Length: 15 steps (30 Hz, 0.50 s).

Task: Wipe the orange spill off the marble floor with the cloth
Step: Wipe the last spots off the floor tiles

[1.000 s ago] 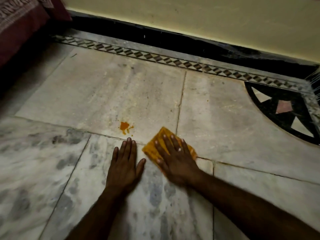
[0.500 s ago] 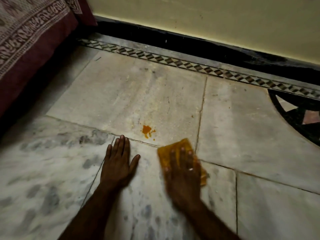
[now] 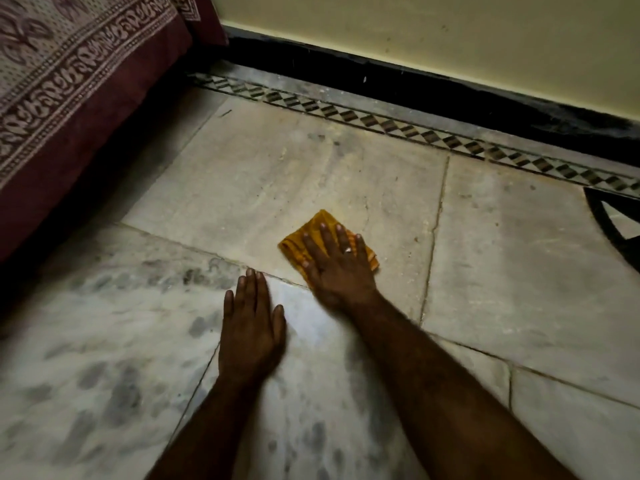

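Note:
A folded orange-yellow cloth (image 3: pixel 293 244) lies flat on the pale marble floor (image 3: pixel 242 188). My right hand (image 3: pixel 334 263) presses down on it with straight, spread fingers and covers most of it; a ring shows on one finger. The orange spill is hidden, with the cloth and hand lying where it was. My left hand (image 3: pixel 251 327) rests flat on the grey-veined slab to the near left of the cloth, fingers straight, holding nothing.
A bed with a maroon patterned cover (image 3: pixel 69 81) stands at the left. A black skirting (image 3: pixel 415 88) and cream wall run along the back, with a diamond-pattern inlay strip (image 3: pixel 381 123) before them. A black inlay motif (image 3: pixel 620 223) sits at the right edge.
My right hand has slid the cloth forward and left over the orange spill, which no longer shows. The left hand stayed planted on the floor while the view shifted.

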Tool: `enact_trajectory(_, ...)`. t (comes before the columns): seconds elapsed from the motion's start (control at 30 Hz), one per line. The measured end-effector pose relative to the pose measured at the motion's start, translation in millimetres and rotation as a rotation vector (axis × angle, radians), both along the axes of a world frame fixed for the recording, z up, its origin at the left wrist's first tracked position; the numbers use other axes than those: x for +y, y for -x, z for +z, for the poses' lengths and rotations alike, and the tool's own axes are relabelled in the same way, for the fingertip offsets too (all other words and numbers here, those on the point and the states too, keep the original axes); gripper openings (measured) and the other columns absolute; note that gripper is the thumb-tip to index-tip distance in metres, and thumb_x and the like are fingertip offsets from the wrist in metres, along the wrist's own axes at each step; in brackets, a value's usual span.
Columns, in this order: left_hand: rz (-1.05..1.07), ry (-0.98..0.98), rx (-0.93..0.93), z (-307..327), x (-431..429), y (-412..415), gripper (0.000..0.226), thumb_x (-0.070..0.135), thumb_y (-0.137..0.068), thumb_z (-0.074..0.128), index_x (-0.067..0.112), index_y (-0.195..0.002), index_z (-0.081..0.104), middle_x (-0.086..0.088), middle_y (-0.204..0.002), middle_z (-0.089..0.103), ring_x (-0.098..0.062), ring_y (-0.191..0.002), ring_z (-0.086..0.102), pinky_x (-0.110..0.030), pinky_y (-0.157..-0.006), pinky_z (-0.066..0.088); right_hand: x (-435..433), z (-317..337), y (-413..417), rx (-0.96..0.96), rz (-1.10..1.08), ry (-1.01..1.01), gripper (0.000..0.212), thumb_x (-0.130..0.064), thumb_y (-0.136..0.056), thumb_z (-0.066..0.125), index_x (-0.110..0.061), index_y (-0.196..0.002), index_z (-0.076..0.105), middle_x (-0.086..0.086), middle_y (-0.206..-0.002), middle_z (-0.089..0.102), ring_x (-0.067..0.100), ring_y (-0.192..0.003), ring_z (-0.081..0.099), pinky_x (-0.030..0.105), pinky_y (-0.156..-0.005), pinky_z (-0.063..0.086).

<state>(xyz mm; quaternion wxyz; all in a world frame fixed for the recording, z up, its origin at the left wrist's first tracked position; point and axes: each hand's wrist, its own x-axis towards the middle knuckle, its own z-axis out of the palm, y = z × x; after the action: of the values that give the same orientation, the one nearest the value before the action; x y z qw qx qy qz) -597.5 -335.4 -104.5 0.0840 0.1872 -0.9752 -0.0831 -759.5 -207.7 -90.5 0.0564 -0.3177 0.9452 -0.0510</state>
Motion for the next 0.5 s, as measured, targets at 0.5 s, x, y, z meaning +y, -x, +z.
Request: enact_trajectory(0.5,0.182,-0.086,0.174,1,-3,-2,0.061,0.023,-0.096,0.033,-0.007,-0.149,0.035,-0.027,-0.157,0.033,-0.040,-0.144,0.036,-0.049,-0.121,0.018,-67,2,-38,-0.029,0.255,0.062,0.055,-0.054,-0.102,0.024,-0.043,-0.156,0.023,0.000,-0.168,0.012,0.031,-0.155,0.008,0.057,-0.121,0.000)
